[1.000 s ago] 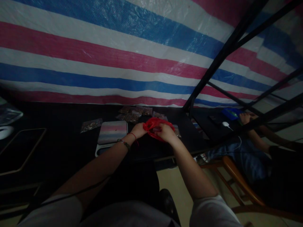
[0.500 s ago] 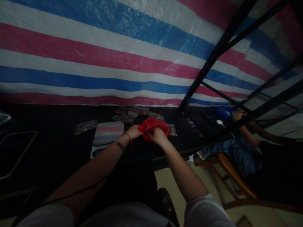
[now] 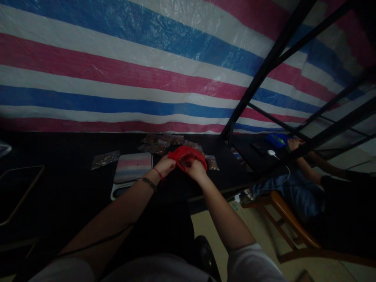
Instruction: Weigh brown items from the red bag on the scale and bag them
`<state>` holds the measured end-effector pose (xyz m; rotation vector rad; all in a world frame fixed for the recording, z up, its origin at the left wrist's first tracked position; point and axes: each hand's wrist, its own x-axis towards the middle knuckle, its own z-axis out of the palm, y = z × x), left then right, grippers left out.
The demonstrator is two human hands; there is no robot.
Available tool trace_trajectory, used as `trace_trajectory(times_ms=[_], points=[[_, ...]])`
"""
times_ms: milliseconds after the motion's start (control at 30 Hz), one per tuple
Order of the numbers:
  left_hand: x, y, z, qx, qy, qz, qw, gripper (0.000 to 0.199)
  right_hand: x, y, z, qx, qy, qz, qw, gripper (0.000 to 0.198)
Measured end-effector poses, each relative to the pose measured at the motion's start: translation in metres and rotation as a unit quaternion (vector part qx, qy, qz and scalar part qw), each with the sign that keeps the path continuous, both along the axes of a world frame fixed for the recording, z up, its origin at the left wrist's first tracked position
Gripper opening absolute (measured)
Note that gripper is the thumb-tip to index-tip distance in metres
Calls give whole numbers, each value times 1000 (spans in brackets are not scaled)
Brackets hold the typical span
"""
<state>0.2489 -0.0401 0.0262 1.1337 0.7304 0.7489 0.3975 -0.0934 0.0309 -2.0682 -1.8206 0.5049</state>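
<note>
Head view is very dark, so what sits inside the red plastic bag (image 3: 188, 156) is hard to make out. Both arms reach forward over the near edge of the bench (image 3: 73, 184). Left hand (image 3: 165, 165) and right hand (image 3: 196, 170) pinch the bag's rim, holding it near the bench's middle, beside a scale (image 3: 132, 169) and small clear packets (image 3: 160, 144).
</note>
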Motion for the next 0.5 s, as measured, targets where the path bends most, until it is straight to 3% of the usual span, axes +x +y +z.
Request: trace_trajectory(times_ms=[100, 167, 300, 400, 500], points=[[-2, 11, -2, -88, 13, 40, 995, 50, 0, -3, 1, 13, -4, -3, 1000, 26], [-2, 21, 0, -114, 26, 51, 992, 59, -1, -6, 1, 23, -6, -7, 1000, 26], [10, 43, 9, -137, -49, -17, 989, 80, -1, -10, -1, 19, -21, -15, 999, 28], [25, 57, 14, -179, -80, -25, 980, 69, 0, -12, -3, 18, -25, -9, 999, 29], [40, 66, 13, -158, -12, -55, 986, 45, 1, -13, -3, 18, -28, -4, 999, 31]])
